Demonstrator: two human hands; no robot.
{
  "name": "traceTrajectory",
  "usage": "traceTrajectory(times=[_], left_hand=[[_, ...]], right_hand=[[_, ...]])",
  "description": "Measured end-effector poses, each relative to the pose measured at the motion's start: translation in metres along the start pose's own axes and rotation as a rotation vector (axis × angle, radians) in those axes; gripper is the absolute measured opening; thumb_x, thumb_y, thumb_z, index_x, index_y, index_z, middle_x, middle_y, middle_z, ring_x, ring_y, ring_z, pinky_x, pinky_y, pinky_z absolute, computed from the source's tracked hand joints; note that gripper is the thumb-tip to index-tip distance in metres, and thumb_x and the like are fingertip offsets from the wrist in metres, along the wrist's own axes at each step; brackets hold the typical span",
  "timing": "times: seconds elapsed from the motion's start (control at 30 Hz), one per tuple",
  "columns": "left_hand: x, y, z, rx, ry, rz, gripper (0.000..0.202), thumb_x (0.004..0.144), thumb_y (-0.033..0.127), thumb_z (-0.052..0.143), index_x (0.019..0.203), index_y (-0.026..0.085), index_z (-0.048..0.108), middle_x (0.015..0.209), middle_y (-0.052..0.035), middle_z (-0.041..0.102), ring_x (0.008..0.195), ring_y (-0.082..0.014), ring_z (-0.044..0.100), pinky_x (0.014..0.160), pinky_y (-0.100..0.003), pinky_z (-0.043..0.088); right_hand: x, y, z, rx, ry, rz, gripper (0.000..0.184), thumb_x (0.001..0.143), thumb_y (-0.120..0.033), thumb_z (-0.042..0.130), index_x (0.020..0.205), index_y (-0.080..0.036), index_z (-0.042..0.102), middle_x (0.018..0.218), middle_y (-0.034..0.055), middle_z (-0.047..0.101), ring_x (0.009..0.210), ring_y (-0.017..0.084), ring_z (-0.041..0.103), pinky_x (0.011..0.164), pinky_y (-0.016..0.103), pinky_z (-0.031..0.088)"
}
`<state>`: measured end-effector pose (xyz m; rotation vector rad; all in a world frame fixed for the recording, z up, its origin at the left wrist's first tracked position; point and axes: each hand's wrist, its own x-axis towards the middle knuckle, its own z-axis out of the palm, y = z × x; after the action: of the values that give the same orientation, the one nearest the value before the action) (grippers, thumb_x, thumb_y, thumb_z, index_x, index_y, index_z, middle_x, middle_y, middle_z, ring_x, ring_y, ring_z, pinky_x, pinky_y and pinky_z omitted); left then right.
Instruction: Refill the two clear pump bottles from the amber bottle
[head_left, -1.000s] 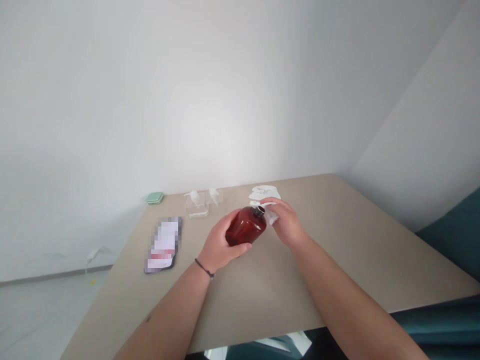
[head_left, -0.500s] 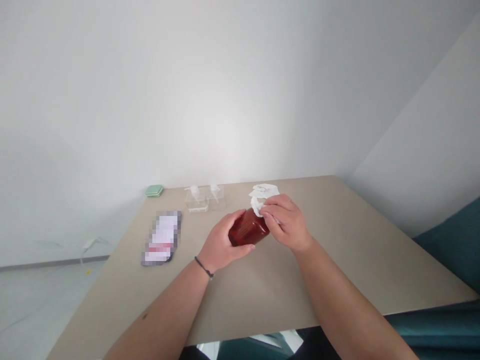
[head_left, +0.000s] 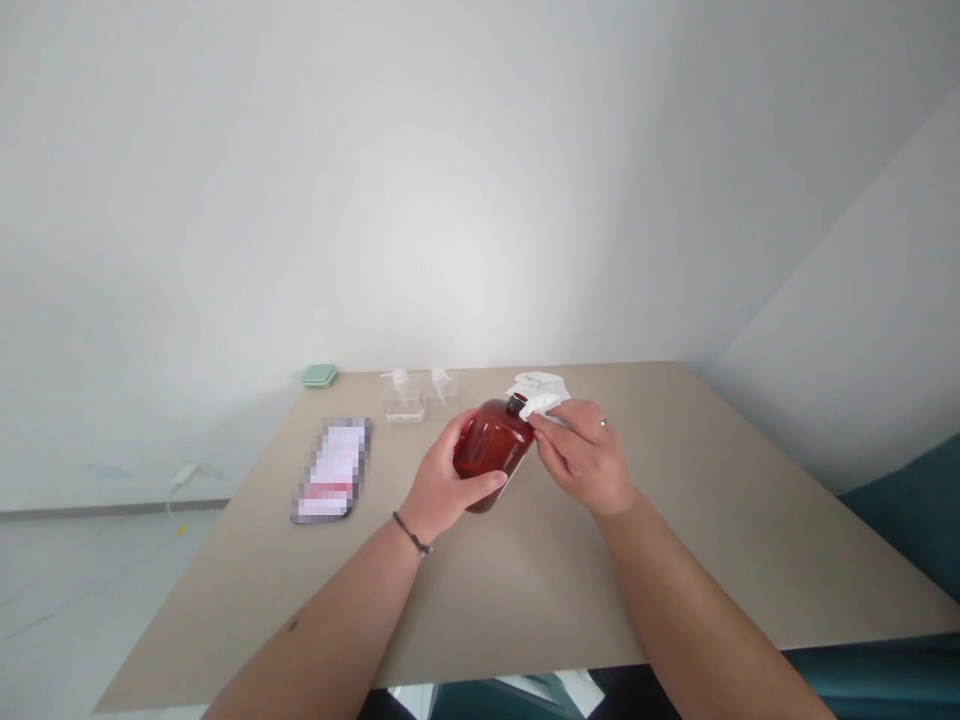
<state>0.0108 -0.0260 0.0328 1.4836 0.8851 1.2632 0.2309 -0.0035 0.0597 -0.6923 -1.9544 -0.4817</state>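
Note:
Tilted to the right, a reddish-brown bottle point(head_left: 491, 440) with an uncapped dark neck is held above the table by my left hand point(head_left: 442, 482). The thumb lies across its front and the fingers go round the far side. A pale label edge shows along its lower right. At the bottle's mouth, my right hand point(head_left: 589, 455) pinches a crumpled white tissue point(head_left: 537, 402) between thumb and fingers. Behind it another piece of white tissue point(head_left: 541, 381) lies on the table, partly hidden.
Two clear pump bottles point(head_left: 403, 400) stand at the back of the beige table point(head_left: 705, 520). A phone point(head_left: 334, 470) with a blurred screen lies at the left. A small green case point(head_left: 319, 376) sits in the back left corner. The white wall point(head_left: 480, 200) rises behind the table.
The bottle has turned so that its neck and open mouth show more. My right hand with the tissue has shifted slightly right, off the neck's front. The camera view has moved a little.

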Motion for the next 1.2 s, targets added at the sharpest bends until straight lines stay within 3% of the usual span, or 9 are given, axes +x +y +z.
traceTrajectory(times=[0.1, 0.27, 0.37, 0.53, 0.7, 0.87, 1.07, 1.2], left_hand=[[-0.002, -0.002, -0.001, -0.133, -0.062, 0.017, 0.081, 0.068, 0.034, 0.088, 0.140, 0.022, 0.052, 0.137, -0.0110, 0.065, 0.125, -0.0336, 0.063, 0.106, -0.048, 0.053], [-0.004, 0.001, 0.001, -0.197, -0.176, 0.038, 0.081, 0.068, 0.033, 0.088, 0.140, 0.022, 0.052, 0.138, -0.0113, 0.065, 0.126, -0.0340, 0.063, 0.106, -0.048, 0.052], [-0.004, 0.004, 0.001, -0.151, -0.188, 0.056, 0.080, 0.069, 0.033, 0.088, 0.140, 0.023, 0.052, 0.138, -0.0111, 0.064, 0.127, -0.0336, 0.062, 0.107, -0.048, 0.052], [-0.003, 0.002, -0.003, 0.070, -0.183, 0.111, 0.081, 0.070, 0.036, 0.087, 0.141, 0.023, 0.051, 0.139, -0.0124, 0.062, 0.126, -0.0342, 0.061, 0.108, -0.049, 0.051], [-0.003, 0.000, -0.006, 0.250, -0.195, 0.147, 0.081, 0.070, 0.039, 0.086, 0.142, 0.023, 0.051, 0.140, -0.0132, 0.061, 0.126, -0.0347, 0.061, 0.109, -0.049, 0.049], [-0.004, 0.000, -0.006, 0.279, -0.208, 0.135, 0.082, 0.070, 0.038, 0.086, 0.142, 0.022, 0.050, 0.140, -0.0136, 0.061, 0.126, -0.0348, 0.061, 0.109, -0.049, 0.049], [-0.003, 0.005, -0.002, 0.068, -0.303, 0.026, 0.078, 0.070, 0.033, 0.086, 0.140, 0.023, 0.054, 0.136, -0.0119, 0.064, 0.123, -0.0344, 0.063, 0.106, -0.050, 0.051], [-0.004, 0.004, 0.001, -0.098, -0.355, -0.104, 0.076, 0.068, 0.031, 0.088, 0.138, 0.023, 0.057, 0.134, -0.0116, 0.066, 0.123, -0.0356, 0.064, 0.106, -0.052, 0.051]], right_hand=[[-0.002, 0.000, 0.001, 0.132, 0.001, 0.146, 0.028, 0.095, -0.017, 0.059, 0.117, -0.026, 0.074, 0.105, 0.0100, 0.072, 0.096, 0.024, 0.069, 0.084, 0.040, 0.057], [-0.006, -0.006, 0.007, 0.596, -0.004, 0.469, 0.029, 0.101, -0.032, 0.050, 0.109, -0.030, 0.078, 0.105, 0.0065, 0.072, 0.097, 0.023, 0.068, 0.088, 0.040, 0.056], [-0.009, -0.008, 0.012, 0.802, 0.058, 0.631, 0.030, 0.101, -0.040, 0.051, 0.105, -0.033, 0.080, 0.107, 0.0054, 0.071, 0.101, 0.024, 0.067, 0.094, 0.042, 0.052], [-0.006, -0.008, 0.012, 0.969, 0.067, 0.782, 0.027, 0.098, -0.042, 0.056, 0.098, -0.033, 0.082, 0.107, 0.0041, 0.071, 0.106, 0.024, 0.065, 0.096, 0.040, 0.049], [-0.005, -0.008, 0.006, 0.952, 0.055, 0.840, 0.022, 0.094, -0.042, 0.061, 0.098, -0.030, 0.079, 0.101, 0.0031, 0.073, 0.100, 0.024, 0.065, 0.092, 0.039, 0.050], [-0.009, -0.007, 0.004, 0.856, 0.009, 0.764, 0.013, 0.093, -0.035, 0.062, 0.098, -0.029, 0.073, 0.095, 0.0020, 0.073, 0.091, 0.021, 0.067, 0.086, 0.039, 0.052], [-0.007, -0.011, 0.005, 0.898, 0.069, 0.780, 0.006, 0.088, -0.032, 0.063, 0.089, -0.026, 0.063, 0.085, 0.0024, 0.070, 0.078, 0.021, 0.066, 0.071, 0.037, 0.053], [0.002, -0.017, 0.002, 1.021, 0.102, 0.784, 0.011, 0.084, -0.029, 0.064, 0.082, -0.026, 0.053, 0.074, 0.0005, 0.066, 0.067, 0.021, 0.062, 0.063, 0.036, 0.050]])
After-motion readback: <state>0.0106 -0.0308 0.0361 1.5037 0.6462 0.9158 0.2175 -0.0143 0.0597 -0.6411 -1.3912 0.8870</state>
